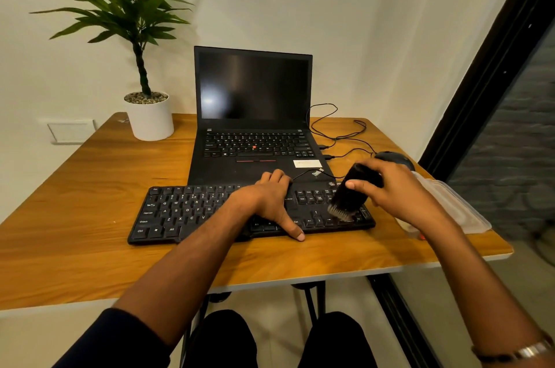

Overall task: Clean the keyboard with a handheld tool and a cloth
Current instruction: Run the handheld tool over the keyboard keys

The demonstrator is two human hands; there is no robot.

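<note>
A wooden tabletop (90,202) with a pale edge stands against plain off-white walls (360,22) — a white wall plate (70,129) sits low on the left. A black-framed glass partition (495,82) slants down the right side, over a light floor (420,307).

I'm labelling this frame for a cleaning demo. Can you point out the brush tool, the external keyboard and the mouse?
brush tool (357,187): head view, black body.
external keyboard (186,211): head view, letter keys.
mouse (393,159): head view, top shell.
</note>
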